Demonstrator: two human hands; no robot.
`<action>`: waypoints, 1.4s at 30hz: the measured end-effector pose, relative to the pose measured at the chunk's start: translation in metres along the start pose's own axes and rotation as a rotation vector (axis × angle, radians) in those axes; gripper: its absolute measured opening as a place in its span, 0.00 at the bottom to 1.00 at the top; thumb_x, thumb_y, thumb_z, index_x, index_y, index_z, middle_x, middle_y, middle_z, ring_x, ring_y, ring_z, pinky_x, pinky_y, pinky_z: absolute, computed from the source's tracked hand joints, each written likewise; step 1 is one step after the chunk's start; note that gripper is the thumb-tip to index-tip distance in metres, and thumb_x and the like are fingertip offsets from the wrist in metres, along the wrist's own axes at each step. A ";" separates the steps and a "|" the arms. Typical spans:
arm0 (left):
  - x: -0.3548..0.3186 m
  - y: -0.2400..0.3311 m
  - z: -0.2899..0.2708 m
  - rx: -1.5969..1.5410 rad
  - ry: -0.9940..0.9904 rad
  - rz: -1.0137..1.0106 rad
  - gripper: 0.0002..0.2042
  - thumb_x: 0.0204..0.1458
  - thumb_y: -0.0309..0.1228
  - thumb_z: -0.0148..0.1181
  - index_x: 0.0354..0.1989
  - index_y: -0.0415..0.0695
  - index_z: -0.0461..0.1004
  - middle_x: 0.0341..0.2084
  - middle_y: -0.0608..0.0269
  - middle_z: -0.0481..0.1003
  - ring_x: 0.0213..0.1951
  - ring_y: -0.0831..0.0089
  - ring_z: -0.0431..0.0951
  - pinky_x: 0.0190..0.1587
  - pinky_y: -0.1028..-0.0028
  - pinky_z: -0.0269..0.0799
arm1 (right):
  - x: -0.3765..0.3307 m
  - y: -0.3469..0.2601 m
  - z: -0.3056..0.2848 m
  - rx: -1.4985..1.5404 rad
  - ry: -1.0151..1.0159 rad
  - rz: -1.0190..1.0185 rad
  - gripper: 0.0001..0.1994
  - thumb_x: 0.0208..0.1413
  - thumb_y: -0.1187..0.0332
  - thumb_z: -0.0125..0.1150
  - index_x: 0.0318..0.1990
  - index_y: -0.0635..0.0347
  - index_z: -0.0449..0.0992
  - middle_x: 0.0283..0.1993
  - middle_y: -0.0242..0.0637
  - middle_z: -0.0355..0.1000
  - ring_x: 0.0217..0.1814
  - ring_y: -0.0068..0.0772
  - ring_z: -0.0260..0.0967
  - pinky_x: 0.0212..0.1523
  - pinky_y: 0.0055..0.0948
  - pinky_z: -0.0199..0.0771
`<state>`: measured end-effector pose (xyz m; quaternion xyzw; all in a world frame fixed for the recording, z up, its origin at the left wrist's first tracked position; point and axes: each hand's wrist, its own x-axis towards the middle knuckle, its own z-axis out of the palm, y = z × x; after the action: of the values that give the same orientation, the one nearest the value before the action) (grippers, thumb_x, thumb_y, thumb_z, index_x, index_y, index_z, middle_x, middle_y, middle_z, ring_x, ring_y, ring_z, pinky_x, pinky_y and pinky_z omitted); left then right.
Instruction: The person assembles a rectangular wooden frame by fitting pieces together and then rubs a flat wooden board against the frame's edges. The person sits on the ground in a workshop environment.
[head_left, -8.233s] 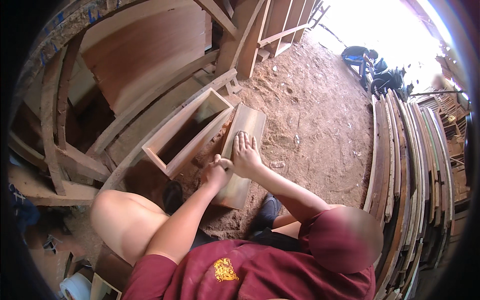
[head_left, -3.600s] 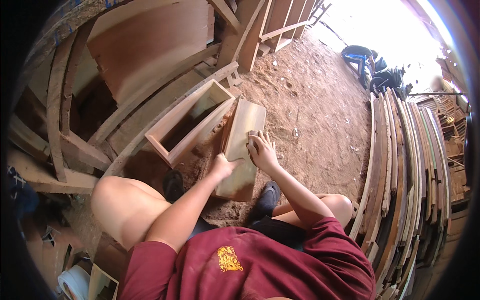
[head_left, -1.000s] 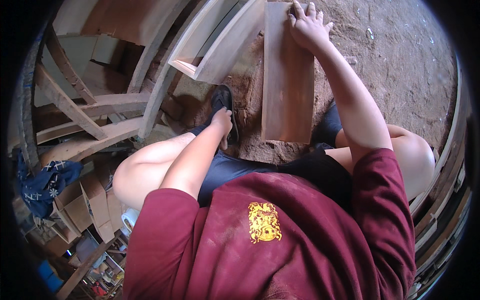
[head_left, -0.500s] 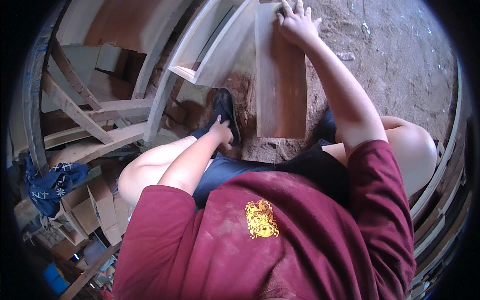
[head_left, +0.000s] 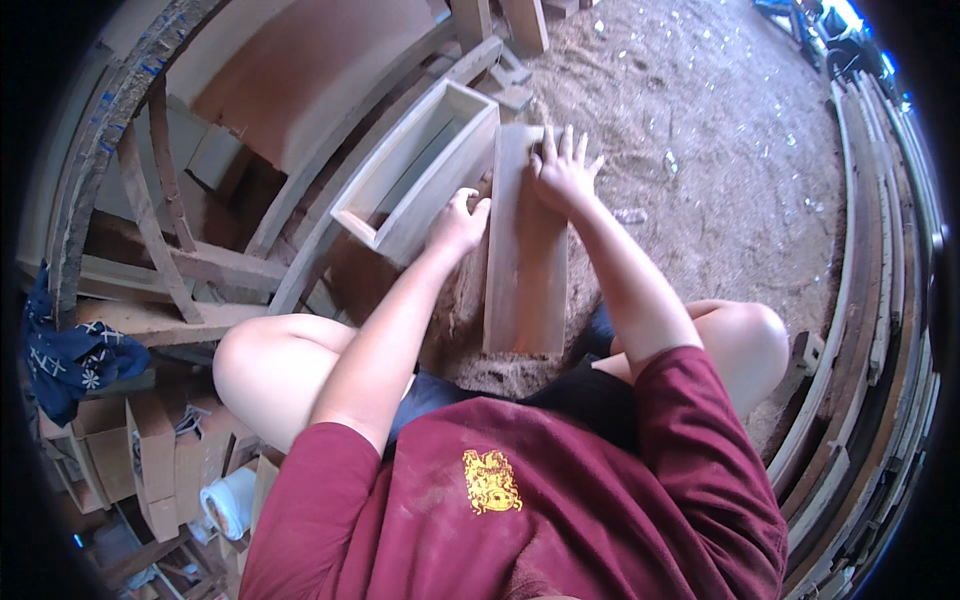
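Note:
A long wooden board (head_left: 525,290) lies in front of me, its near end close to my lap. My right hand (head_left: 566,180) rests flat near its far end, fingers spread, with the fingertips around the right edge. My left hand (head_left: 460,222) is between this board and an open rectangular wooden box (head_left: 385,228). Its fingers are loosely curled and apart, with nothing visible in them. The box stands to the left of the board, its open side showing a hollow inside. Whether the left fingertips touch the box's side I cannot tell.
Sandy, dusty ground (head_left: 720,190) spreads to the far right, with small scraps on it. Long timber strips (head_left: 860,330) are stacked along the right. A wooden frame (head_left: 200,250) stands on the left, with a dark blue patterned cloth (head_left: 85,355) and a white bucket (head_left: 232,500) nearby.
My left hand has moved away from beside my shoe, forward to the gap between box and board. My right hand stays on the board's far end. The view has tilted farther forward.

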<state>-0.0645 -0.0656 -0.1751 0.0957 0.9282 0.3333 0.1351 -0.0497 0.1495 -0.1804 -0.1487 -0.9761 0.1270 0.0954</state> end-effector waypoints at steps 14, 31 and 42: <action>0.004 0.026 0.054 -0.240 -0.023 -0.167 0.30 0.60 0.53 0.47 0.52 0.33 0.72 0.47 0.32 0.75 0.51 0.39 0.75 0.55 0.53 0.70 | -0.035 -0.029 -0.044 -0.246 -0.155 -0.104 0.37 0.65 0.37 0.35 0.71 0.57 0.58 0.75 0.42 0.54 0.80 0.56 0.37 0.72 0.73 0.23; 0.017 0.031 0.045 -0.450 -0.079 -0.085 0.33 0.62 0.49 0.43 0.67 0.33 0.58 0.53 0.31 0.71 0.57 0.42 0.72 0.60 0.55 0.67 | -0.018 -0.037 -0.051 -0.419 -0.304 -0.108 0.42 0.65 0.34 0.30 0.74 0.58 0.49 0.78 0.42 0.46 0.80 0.60 0.33 0.69 0.78 0.22; 0.016 0.029 0.046 -0.422 -0.025 -0.045 0.31 0.64 0.49 0.41 0.65 0.33 0.61 0.52 0.33 0.72 0.55 0.42 0.73 0.59 0.54 0.67 | -0.002 -0.064 -0.054 -0.600 -0.478 0.006 0.38 0.67 0.40 0.29 0.72 0.65 0.54 0.75 0.49 0.51 0.79 0.61 0.37 0.69 0.78 0.25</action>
<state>-0.0620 -0.0116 -0.1936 0.0485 0.8379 0.5160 0.1713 -0.0531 0.1017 -0.1115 -0.1389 -0.9642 -0.1329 -0.1828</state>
